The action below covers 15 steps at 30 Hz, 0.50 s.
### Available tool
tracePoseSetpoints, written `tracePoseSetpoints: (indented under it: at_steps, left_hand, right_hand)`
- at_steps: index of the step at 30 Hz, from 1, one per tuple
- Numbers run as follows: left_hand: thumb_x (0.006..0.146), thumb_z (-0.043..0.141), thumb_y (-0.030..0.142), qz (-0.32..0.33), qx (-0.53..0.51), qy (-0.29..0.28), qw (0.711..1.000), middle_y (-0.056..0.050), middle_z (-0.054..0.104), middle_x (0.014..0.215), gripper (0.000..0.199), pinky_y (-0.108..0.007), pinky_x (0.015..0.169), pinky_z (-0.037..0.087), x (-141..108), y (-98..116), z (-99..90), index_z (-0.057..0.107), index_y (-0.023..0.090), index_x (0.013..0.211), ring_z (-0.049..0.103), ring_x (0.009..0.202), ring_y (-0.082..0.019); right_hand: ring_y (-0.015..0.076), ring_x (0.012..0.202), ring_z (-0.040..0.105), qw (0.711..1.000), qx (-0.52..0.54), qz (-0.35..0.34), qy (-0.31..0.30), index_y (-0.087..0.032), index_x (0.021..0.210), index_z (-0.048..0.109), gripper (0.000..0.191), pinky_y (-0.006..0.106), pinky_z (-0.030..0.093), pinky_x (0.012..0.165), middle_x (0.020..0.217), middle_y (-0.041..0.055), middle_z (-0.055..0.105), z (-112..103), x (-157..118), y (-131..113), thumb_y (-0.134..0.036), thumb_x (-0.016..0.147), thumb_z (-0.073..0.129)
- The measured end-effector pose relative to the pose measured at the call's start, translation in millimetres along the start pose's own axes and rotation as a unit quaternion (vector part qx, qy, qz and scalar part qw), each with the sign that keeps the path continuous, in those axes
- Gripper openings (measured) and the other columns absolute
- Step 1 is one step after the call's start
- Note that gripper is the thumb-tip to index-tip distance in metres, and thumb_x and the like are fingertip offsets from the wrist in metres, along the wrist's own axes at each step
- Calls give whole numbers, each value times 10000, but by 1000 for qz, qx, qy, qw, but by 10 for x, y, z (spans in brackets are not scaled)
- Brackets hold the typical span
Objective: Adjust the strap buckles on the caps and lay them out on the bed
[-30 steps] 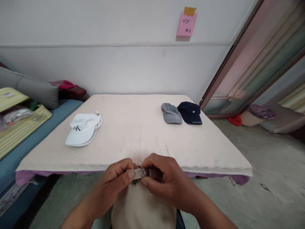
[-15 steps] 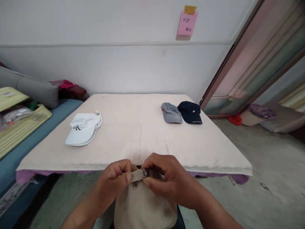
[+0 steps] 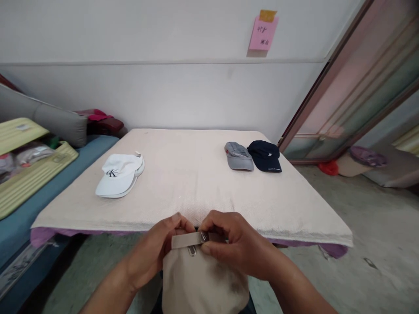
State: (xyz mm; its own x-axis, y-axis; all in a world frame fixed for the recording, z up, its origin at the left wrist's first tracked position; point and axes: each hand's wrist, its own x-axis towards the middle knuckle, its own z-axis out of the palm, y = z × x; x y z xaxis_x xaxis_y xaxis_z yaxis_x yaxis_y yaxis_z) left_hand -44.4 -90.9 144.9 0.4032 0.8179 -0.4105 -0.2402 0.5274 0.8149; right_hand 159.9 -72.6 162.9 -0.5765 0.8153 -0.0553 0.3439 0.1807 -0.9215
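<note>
Low in the middle is a beige cap, its back strap uppermost with a small metal buckle on it. My right hand pinches the strap at the buckle between thumb and fingers. At the strap's left end my left hand is curled against the cap, its fingers partly hidden behind the strap. A metal clip hangs just below the strap. On the table lie white caps at left, and a grey cap beside a navy cap at right.
The table has a cream cloth over a purple one. A blue bed with a grey cushion and yellow folded mats stands left. A pink note is taped to the wall; a sliding door is at right.
My left thumb has come off the front of the strap and moved up, baring the strap's left part. My right hand keeps its pinch. The view has shifted slightly left.
</note>
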Motion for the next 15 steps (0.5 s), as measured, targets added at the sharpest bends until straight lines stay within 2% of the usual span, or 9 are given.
tracePoseSetpoints:
  at_steps: [4, 9, 12, 15]
  left_hand:
    - [801, 616, 427, -12, 74, -29, 997, 3, 557, 699, 275, -211, 541, 344, 14, 25, 6, 616, 152, 798, 453, 585, -99]
    - [750, 659, 462, -16, 120, 24, 992, -3, 589, 693, 304, -233, 588, 380, 1, -19, -24, 653, 158, 771, 499, 640, -133]
    - [716, 688, 467, -37, 146, -2, 989, 7, 560, 649, 327, -232, 561, 355, 25, -37, -49, 653, 145, 761, 454, 593, -120]
    - [706, 709, 439, -59, 155, -26, 986, 30, 494, 609, 320, -218, 526, 301, 55, -15, -55, 633, 131, 751, 369, 546, -90]
  right_hand:
    - [61, 574, 406, 1000, -5, 1, -18, -194, 806, 598, 132, 183, 294, 496, 639, -75, 480, 50, 6, -29, -99, 715, 590]
    - [53, 569, 409, 999, -20, -28, -25, -181, 779, 584, 148, 176, 296, 500, 632, -78, 479, 62, 15, -47, -62, 692, 569]
    - [60, 584, 423, 998, -45, -44, -23, -173, 773, 586, 139, 187, 296, 511, 645, -70, 493, 53, 15, -46, -63, 692, 566]
    - [64, 596, 418, 998, -27, -47, -33, -175, 802, 609, 153, 191, 296, 522, 656, -64, 492, 47, 16, -13, -68, 698, 574]
